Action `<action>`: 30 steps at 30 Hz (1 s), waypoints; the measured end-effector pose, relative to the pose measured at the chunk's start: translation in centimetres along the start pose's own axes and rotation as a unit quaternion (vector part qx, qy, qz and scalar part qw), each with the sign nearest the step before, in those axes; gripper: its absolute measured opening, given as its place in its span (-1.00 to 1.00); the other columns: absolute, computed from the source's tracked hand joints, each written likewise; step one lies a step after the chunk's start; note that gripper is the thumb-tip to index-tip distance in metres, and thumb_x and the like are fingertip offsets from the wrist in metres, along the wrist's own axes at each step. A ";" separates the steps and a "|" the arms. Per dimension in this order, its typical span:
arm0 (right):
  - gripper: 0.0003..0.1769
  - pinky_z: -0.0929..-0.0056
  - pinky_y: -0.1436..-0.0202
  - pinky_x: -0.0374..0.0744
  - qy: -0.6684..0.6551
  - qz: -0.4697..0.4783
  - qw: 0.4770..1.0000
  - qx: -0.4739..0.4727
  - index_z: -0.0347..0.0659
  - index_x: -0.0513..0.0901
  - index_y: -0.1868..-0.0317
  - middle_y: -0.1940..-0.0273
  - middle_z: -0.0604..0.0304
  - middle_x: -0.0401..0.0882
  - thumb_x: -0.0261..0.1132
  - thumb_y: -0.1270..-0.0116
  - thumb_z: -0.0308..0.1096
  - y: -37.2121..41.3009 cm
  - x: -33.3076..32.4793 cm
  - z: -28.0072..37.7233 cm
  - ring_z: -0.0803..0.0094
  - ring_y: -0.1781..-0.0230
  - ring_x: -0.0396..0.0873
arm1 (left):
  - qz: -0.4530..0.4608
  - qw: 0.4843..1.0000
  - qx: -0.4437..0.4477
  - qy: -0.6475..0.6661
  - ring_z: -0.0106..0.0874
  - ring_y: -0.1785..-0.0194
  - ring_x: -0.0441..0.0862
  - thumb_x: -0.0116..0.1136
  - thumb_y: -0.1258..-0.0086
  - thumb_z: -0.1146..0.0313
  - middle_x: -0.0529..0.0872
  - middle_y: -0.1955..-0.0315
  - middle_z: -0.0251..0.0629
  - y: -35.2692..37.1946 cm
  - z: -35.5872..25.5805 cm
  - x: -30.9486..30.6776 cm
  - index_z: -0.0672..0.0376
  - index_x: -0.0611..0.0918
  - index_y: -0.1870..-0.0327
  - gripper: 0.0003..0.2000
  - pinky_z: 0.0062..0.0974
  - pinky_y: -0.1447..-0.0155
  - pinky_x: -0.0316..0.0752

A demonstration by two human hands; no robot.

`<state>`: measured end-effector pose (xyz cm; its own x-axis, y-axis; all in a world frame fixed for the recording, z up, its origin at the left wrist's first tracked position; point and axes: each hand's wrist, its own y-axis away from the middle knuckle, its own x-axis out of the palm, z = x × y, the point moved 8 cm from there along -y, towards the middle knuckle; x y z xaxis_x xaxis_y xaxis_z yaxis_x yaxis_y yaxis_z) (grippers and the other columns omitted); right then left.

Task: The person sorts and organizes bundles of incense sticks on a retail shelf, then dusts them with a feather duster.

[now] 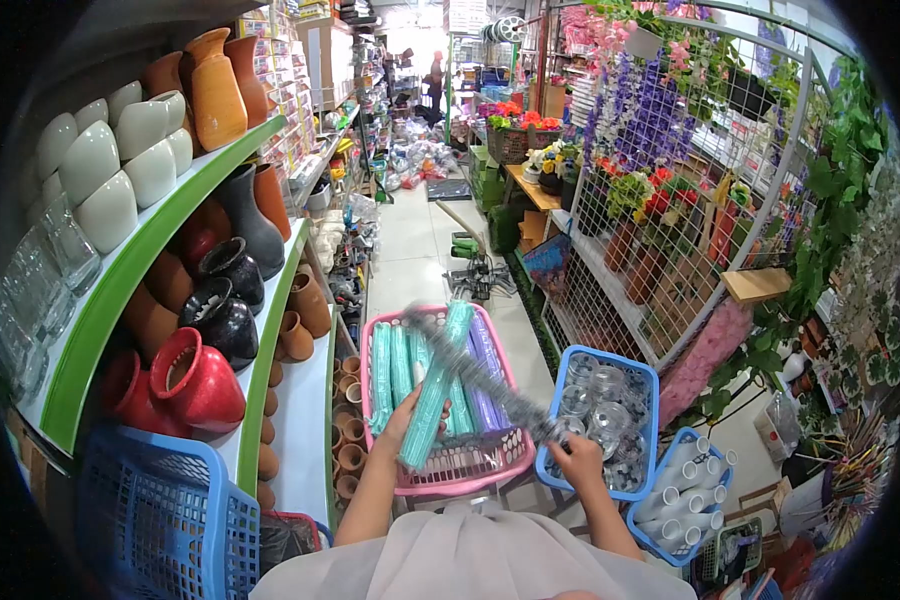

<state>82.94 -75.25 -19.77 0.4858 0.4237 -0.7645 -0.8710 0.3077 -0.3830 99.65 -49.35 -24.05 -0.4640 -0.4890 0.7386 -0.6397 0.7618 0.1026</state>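
My left hand [404, 422] is closed round a teal plastic-wrapped roll [436, 392], tilted over a pink plastic basket [462, 480]. In the basket stand more wrapped rolls, teal ones [381, 372] on the left and purple ones [487, 365] on the right. My right hand [577, 462] grips the lower end of a long grey duster [490, 385], smeared by motion. The duster slants up to the left and overlaps the teal roll in this view. Next to my right hand sits a blue basket [650, 425] full of clear glass pieces [608, 385].
Shelves [160, 265] on my left carry vases and pots, with another blue basket [155, 500] below. A smaller blue basket [638, 530] holds white vases [682, 505]. A wire rack [670, 225] with artificial flowers lines the right. A person [436, 80] stands far down the aisle.
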 end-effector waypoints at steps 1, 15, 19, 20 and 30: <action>-0.60 0.14 0.48 0.46 0.002 -0.002 1.000 0.002 -0.20 0.60 0.41 0.56 0.02 0.56 0.37 -0.11 0.01 0.1 -0.5 -0.2 0.04 0.52 0.57 | 0.002 1.000 -0.002 0.000 -0.42 0.27 0.63 -0.32 -0.55 -0.05 0.64 0.18 -0.23 -0.5 0.3 -0.6 0.21 0.48 -0.13 -0.50 -0.42 0.19 0.61; -0.57 0.22 0.52 0.43 0.034 -0.018 0.995 0.092 -0.21 0.53 0.57 0.61 0.05 0.52 0.40 -0.06 0.00 0.0 0.0 -1.6 0.11 0.59 0.52 | 0.001 0.999 0.038 0.010 -0.38 0.29 0.63 -0.19 -0.48 -0.12 0.63 0.23 -0.22 -0.7 -0.2 1.3 0.18 0.40 -0.24 -0.44 -0.42 0.21 0.63; -0.62 0.18 0.50 0.41 -0.021 0.035 0.993 -0.111 -0.21 0.62 0.47 0.63 -0.02 0.50 0.37 -0.14 -0.02 0.4 -0.4 2.1 0.02 0.61 0.50 | -0.108 0.990 0.002 -0.087 -0.38 0.23 0.62 -0.20 -0.49 -0.12 0.62 0.17 -0.22 0.3 0.3 -0.3 0.15 0.41 -0.26 -0.45 -0.41 0.19 0.61; -0.64 0.18 0.49 0.42 -0.016 0.039 0.992 -0.121 -0.21 0.66 0.42 0.62 -0.03 0.51 0.37 -0.15 -0.04 0.4 0.0 1.4 0.02 0.59 0.52 | -0.145 0.985 0.026 -0.084 -0.40 0.21 0.61 -0.21 -0.50 -0.11 0.61 0.16 -0.21 0.5 0.1 -0.5 0.06 0.35 -0.31 -0.47 -0.42 0.19 0.60; -0.60 0.16 0.48 0.46 -0.002 0.062 0.997 -0.041 -0.19 0.61 0.49 0.57 -0.01 0.56 0.37 -0.13 0.02 -0.9 -0.9 1.5 0.04 0.55 0.56 | -0.157 0.980 0.044 -0.112 -0.41 0.36 0.53 -0.26 -0.52 -0.10 0.53 0.29 -0.22 0.4 0.4 -0.7 0.24 0.44 -0.09 -0.47 -0.52 0.32 0.50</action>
<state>83.38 -74.59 -18.00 0.3739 0.4580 -0.8065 -0.9275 0.1827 -0.3263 99.45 -48.86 -24.75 -0.3523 -0.7819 0.5143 -0.8183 0.5240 0.2363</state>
